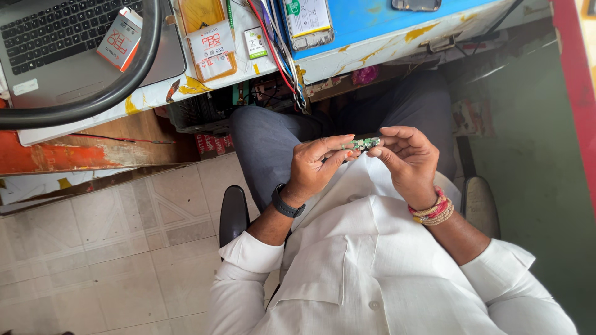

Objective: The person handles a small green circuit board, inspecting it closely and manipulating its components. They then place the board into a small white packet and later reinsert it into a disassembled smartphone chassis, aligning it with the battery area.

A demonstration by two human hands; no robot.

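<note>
A small circuit board [363, 144] sits between the left hand [316, 164] and the right hand [406, 158], above the person's lap and just before the workbench edge [385, 46]. Beyond the board, on the workbench, lies a laptop [62, 49] far to the left, a boxed packet [212, 46] nearer, a bundle of wires [279, 49] hanging over the edge.

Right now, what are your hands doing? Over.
Left hand and right hand pinch small green circuit board over lap. Nothing in the way.
</note>
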